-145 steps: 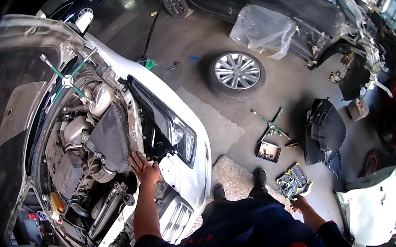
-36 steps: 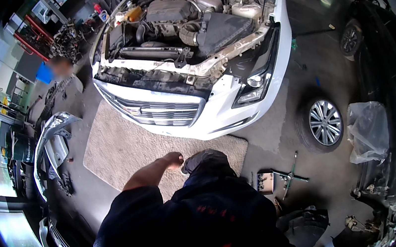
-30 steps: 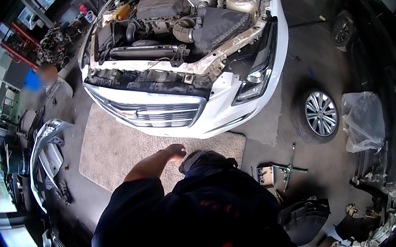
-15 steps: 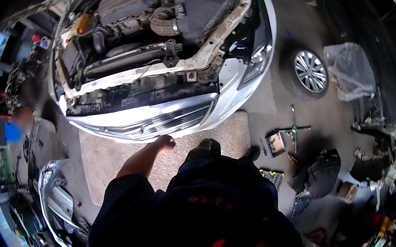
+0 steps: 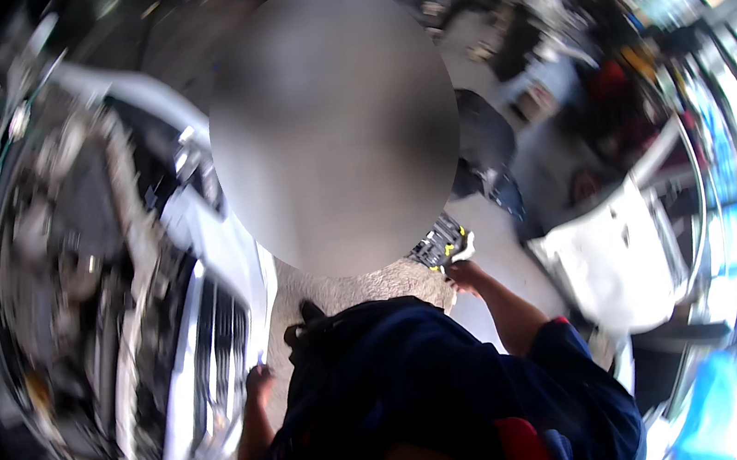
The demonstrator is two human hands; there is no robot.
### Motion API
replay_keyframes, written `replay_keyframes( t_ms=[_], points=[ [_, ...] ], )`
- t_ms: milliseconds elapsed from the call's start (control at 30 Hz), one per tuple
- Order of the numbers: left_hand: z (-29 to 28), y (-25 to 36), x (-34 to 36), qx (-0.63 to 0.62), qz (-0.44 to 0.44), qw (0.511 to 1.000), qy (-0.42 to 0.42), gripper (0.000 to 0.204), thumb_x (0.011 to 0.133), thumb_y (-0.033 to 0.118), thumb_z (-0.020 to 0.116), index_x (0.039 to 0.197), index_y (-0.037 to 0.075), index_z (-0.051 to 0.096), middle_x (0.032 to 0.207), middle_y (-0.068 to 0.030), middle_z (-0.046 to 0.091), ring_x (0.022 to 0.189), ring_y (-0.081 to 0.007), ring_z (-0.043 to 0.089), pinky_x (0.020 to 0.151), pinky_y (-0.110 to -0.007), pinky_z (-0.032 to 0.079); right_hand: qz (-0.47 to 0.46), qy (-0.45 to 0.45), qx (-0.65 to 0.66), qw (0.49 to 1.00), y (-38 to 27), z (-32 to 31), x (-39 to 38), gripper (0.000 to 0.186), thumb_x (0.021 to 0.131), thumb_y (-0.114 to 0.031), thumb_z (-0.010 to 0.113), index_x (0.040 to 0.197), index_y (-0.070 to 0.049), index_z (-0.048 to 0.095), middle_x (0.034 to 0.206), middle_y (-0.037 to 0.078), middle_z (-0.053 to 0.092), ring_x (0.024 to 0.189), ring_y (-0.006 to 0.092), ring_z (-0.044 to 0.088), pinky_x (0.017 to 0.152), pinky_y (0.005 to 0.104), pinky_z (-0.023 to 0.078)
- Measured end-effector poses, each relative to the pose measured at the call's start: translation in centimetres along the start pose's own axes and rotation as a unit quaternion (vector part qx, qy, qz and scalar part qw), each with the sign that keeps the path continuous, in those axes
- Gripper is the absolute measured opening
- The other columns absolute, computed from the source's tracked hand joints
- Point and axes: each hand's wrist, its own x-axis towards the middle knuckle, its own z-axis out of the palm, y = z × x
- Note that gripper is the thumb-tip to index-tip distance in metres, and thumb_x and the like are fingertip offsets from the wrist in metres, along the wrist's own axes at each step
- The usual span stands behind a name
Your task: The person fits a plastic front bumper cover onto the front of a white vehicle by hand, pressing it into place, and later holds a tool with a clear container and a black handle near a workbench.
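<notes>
The view is smeared by motion. My left hand [image 5: 261,381] hangs beside the grille [image 5: 219,343] of a white car, apart from it as far as I can see; its fingers are too blurred to read. Lower right of the tool tray [image 5: 438,242], which has yellow parts, my right hand [image 5: 463,279] hangs with its fingers loosely apart and no object visible in it. Whether it touches anything is unclear. The car's front bumper [image 5: 249,278] stands to my left, its engine bay [image 5: 79,259] exposed.
A large round blur covers the floor ahead. A beige mat [image 5: 330,293] lies underfoot. Dark plastic car parts [image 5: 486,145] rest beyond the tray. A white body panel [image 5: 610,259] stands at the right, with bright windows behind.
My view has swung right; the car has shifted from ahead to my left. My right hand has come into view, and my left hand now hangs lower beside the grille.
</notes>
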Motion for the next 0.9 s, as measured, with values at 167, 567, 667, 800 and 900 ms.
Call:
replay_keyframes(
  t_ms=[167, 567, 667, 800, 900],
  points=[
    [3.2, -2.8, 3.9, 0.368, 0.381, 0.848, 0.002, 0.028, 0.084, 0.021, 0.062, 0.103, 0.000, 0.065, 0.095, -0.0184, 0.067, 0.087, -0.0329, 0.066, 0.078, -0.042, 0.053, -0.044, 0.022, 0.019, 0.999, 5.4, -3.6, -2.5, 0.028, 0.090, -0.026, 0.056, 0.107, -0.007, 0.067, 0.089, 0.006, 0.068, 0.064, 0.0132, 0.058, 0.053, 0.0274, 0.049],
    [11.3, 22.4, 2.3, 0.238, 0.310, 0.902, -0.183, 0.026, 0.095, 0.011, 0.047, 0.112, -0.004, 0.059, 0.093, -0.0167, 0.068, 0.079, -0.0238, 0.068, 0.069, -0.033, 0.055, 0.199, 0.165, 0.247, 0.934, 37.8, -9.8, -12.7, 0.022, 0.090, -0.019, 0.056, 0.105, -0.005, 0.064, 0.086, 0.008, 0.069, 0.067, 0.0165, 0.062, 0.055, 0.0309, 0.052],
    [13.2, 23.1, 4.3, 0.066, 0.105, 0.971, -0.203, 0.027, 0.096, 0.011, 0.045, 0.114, -0.004, 0.059, 0.094, -0.0155, 0.068, 0.079, -0.0229, 0.067, 0.069, -0.031, 0.054, 0.201, 0.148, 0.294, 0.923, 40.5, -8.2, -13.8, 0.023, 0.091, -0.020, 0.056, 0.106, -0.005, 0.064, 0.086, 0.008, 0.068, 0.067, 0.0171, 0.062, 0.056, 0.0309, 0.052],
    [13.9, 27.1, 3.2, 0.127, 0.094, 0.953, -0.257, 0.029, 0.095, 0.013, 0.045, 0.114, -0.004, 0.059, 0.095, -0.0133, 0.068, 0.080, -0.0210, 0.066, 0.070, -0.029, 0.051, 0.214, 0.121, 0.336, 0.909, 41.7, -6.2, -14.1, 0.025, 0.093, -0.020, 0.055, 0.110, -0.004, 0.062, 0.088, 0.008, 0.068, 0.067, 0.0171, 0.060, 0.056, 0.0300, 0.050],
    [13.8, 33.2, 0.3, 0.278, 0.086, 0.922, -0.256, 0.026, 0.092, 0.008, 0.049, 0.113, -0.005, 0.059, 0.096, -0.0135, 0.068, 0.083, -0.0203, 0.066, 0.073, -0.030, 0.052, 0.229, 0.131, 0.371, 0.890, 40.5, -5.7, -12.9, 0.026, 0.092, -0.020, 0.055, 0.111, -0.003, 0.061, 0.087, 0.008, 0.067, 0.065, 0.0163, 0.059, 0.055, 0.0297, 0.049]
  ],
)
